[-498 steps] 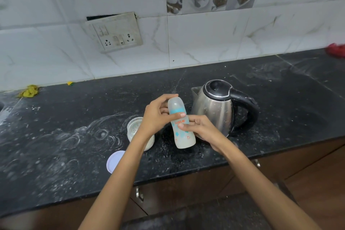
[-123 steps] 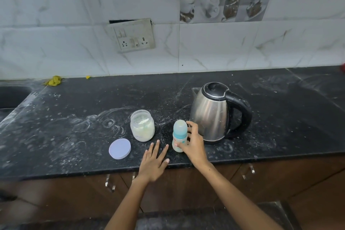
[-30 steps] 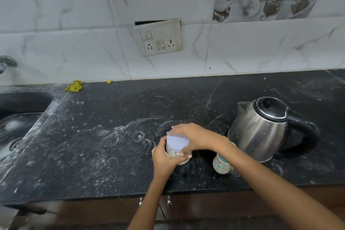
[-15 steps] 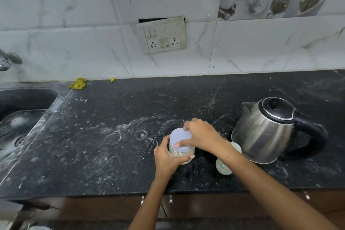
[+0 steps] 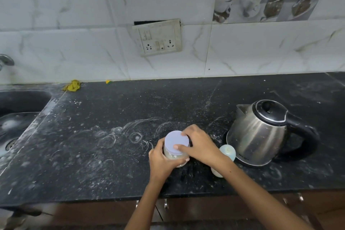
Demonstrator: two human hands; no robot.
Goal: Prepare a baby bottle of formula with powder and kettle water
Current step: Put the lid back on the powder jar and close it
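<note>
Head view: one wide frame looking down on a kitchen counter.
Counter (image 5: 112,155): black stone dusted with white powder and ring marks, across the middle and lower frame.
Powder jar (image 5: 175,156): small clear jar with pale powder inside, standing on the counter just below frame centre.
Lid (image 5: 176,142): pale lilac disc sitting on top of the jar.
Left hand (image 5: 161,162): curled round the jar's near and left side, fingers closed on the glass.
Right hand (image 5: 200,144): laid over the lid from the right, fingers bent round its far rim and thumb pressed on its near edge, gripping it.
Baby bottle (image 5: 226,153): upright on the counter just right of the jar, largely hidden behind the right forearm; its pale blue cap shows, touching or nearly touching the kettle's base.
Kettle (image 5: 259,132): steel body, black lid shut and black handle turned right, at centre right of the frame.
Sink (image 5: 16,117): dark basin at the left edge.
Socket plate (image 5: 158,37): on the white tiled wall, upper centre.
Yellow scrap (image 5: 71,86): at the counter's back edge, upper left.
</note>
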